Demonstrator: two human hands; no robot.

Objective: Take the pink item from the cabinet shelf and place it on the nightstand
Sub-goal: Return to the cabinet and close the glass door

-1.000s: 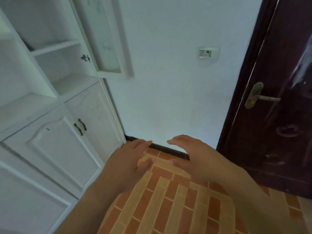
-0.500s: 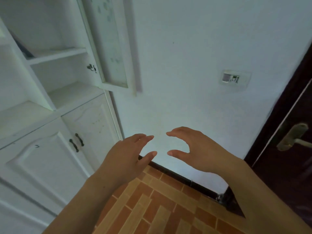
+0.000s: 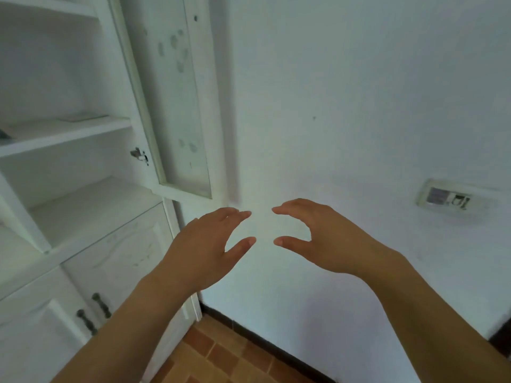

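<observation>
My left hand [image 3: 204, 247] and my right hand [image 3: 320, 239] hover side by side in front of a white wall, fingers spread and curved, holding nothing. Their fingertips nearly face each other. A white cabinet [image 3: 47, 252] stands at the left with open shelves [image 3: 66, 131]. Its glass-panelled door [image 3: 171, 95] is swung open against the wall. No pink item shows on the shelves in view, and no nightstand is in view.
Lower cabinet doors with dark handles [image 3: 99, 305] are closed below the shelves. A wall switch plate [image 3: 448, 199] sits at the right. Orange brick-pattern floor tiles [image 3: 221, 357] and a dark skirting strip run along the bottom.
The view has tilted up and to the left: the dark door at the right has dropped out of sight and more of the upper shelves show. Both hands have risen, staying open.
</observation>
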